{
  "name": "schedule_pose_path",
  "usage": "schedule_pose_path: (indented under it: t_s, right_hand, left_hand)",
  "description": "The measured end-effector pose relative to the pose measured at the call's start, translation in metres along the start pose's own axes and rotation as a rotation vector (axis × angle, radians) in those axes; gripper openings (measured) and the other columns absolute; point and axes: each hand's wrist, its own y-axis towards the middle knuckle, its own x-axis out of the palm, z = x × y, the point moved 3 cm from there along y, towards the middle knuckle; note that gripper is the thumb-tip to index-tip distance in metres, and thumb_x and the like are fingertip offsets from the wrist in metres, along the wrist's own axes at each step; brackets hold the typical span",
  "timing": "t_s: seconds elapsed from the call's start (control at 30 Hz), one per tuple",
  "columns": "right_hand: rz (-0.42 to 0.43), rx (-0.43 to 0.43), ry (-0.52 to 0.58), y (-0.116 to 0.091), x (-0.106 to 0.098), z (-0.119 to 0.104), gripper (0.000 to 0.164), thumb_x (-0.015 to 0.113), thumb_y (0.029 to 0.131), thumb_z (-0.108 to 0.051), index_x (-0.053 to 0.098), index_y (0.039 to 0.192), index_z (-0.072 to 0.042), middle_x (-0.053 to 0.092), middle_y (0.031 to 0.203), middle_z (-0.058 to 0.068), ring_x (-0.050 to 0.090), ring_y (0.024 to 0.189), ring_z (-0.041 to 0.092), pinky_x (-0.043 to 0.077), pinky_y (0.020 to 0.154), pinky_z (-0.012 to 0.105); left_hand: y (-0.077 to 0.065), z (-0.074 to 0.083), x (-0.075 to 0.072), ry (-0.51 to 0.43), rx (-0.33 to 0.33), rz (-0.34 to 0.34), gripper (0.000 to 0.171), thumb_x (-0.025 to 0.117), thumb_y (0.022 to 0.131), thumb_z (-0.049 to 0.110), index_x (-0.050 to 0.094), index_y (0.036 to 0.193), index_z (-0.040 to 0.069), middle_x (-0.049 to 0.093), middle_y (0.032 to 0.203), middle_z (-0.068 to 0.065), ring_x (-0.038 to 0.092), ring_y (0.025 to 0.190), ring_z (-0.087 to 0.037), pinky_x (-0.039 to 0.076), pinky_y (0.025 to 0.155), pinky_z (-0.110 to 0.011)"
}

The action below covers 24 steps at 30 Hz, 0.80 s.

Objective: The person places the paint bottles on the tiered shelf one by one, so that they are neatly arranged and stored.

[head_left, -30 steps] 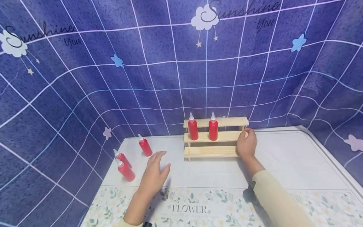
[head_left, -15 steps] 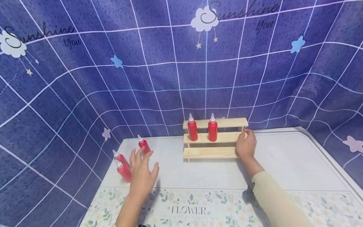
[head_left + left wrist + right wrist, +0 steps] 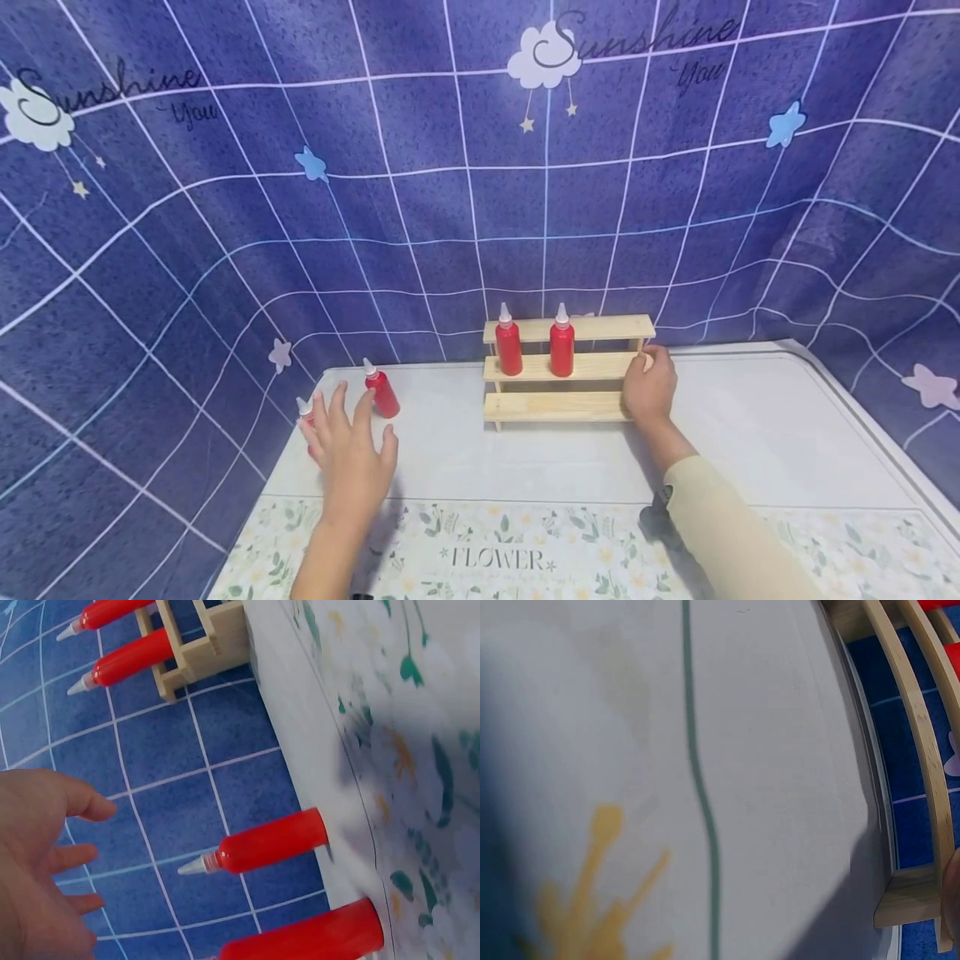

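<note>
My left hand (image 3: pixel 354 471) is spread, fingers straight and apart, over the left side of the table. It partly covers a red squeeze bottle (image 3: pixel 306 410); another bottle near there is hidden in the head view. Just beyond the fingers stands a red bottle with a clear pointed nozzle (image 3: pixel 383 396). The left wrist view shows two table bottles, one whole bottle (image 3: pixel 277 840) and one cut off (image 3: pixel 315 937), apart from the hand. My right hand (image 3: pixel 649 387) grips the right end of a three-step wooden rack (image 3: pixel 558 407). Two red bottles, left (image 3: pixel 509 348) and right (image 3: pixel 562 348), stand upright on its middle step.
The white tabletop (image 3: pixel 757 433) has a floral strip (image 3: pixel 420 550) with lettering along its front. Behind and to the left hangs a blue grid-patterned curtain (image 3: pixel 405 200). The rack's front step holds no bottle.
My left hand has moved left, from beside the rear loose bottle to over the left pair, with its fingers spread. My right hand keeps its place on the rack.
</note>
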Motion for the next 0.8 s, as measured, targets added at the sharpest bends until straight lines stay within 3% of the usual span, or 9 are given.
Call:
schedule_pose_path:
  t_s: [0.17,0.47,0.8]
  right_hand:
    - [-0.003,0.000,0.003,0.000,-0.001,0.001,0.034,0.044,0.106,-0.016,0.058,0.129,0.004,0.061,0.136,0.033,0.055,0.133,0.051,0.042,0.118,0.060]
    - [-0.001,0.000,0.002,-0.001,0.000,0.000,0.035,0.044,0.105,-0.017,0.058,0.130,0.004,0.061,0.135,0.032,0.056,0.132,0.051,0.042,0.117,0.060]
    - [0.008,-0.021,0.006,0.001,0.000,0.001,0.035,0.044,0.105,-0.016,0.059,0.129,0.005,0.062,0.135,0.033,0.056,0.132,0.051,0.043,0.117,0.060]
  left_hand:
    - [0.001,-0.007,-0.004,-0.038,-0.031,0.018,0.063,0.073,0.087,0.009,0.053,0.146,0.001,0.030,0.166,-0.032,0.011,0.158,-0.061,0.002,0.122,-0.084]
    - [-0.004,-0.022,-0.005,0.010,-0.089,0.008,0.070,0.075,0.086,0.011,0.049,0.150,-0.001,0.031,0.163,-0.035,0.018,0.156,-0.061,0.015,0.122,-0.081]
    - [-0.004,-0.037,-0.007,-0.025,-0.237,-0.010,0.075,0.075,0.088,0.013,0.041,0.154,-0.002,0.035,0.160,-0.035,0.034,0.149,-0.059,0.032,0.120,-0.073]
